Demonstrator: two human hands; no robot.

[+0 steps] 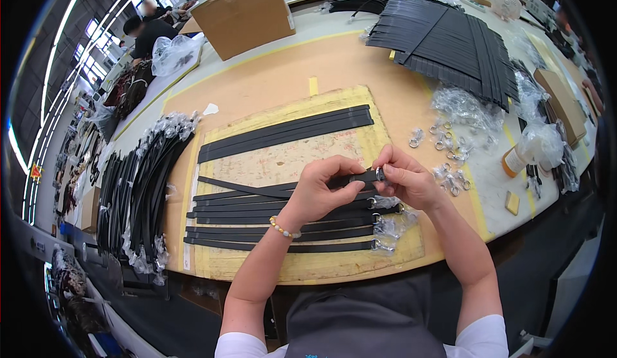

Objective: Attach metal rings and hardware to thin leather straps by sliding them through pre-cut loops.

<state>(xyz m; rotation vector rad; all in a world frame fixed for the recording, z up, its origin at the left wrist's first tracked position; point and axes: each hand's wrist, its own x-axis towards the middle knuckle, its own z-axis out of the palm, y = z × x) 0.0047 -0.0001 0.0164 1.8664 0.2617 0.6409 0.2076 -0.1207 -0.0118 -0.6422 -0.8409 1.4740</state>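
A black strap (pixel 364 177) is held above the yellow board (pixel 257 167), its long end trailing left across the board. My left hand (pixel 323 187) pinches it between thumb and fingers near its right end. At that end my right hand (pixel 411 177) grips a small shiny metal ring (pixel 380 174), partly hidden by the fingers. Below my hands lie several black straps with hooks (pixel 283 247), side by side, their right ends bearing metal hooks in clear plastic wrap (pixel 387 225). Farther up the board is a row of plain black straps (pixel 286 133).
Loose metal hooks with rings (pixel 452 179) lie right of the board, near crumpled plastic (pixel 469 108) and an orange-labelled bottle (pixel 513 163). A large black strap stack (pixel 443 46) is at far right, bundled straps (pixel 138 191) at left, a cardboard box (pixel 244 14) behind. People sit farther back.
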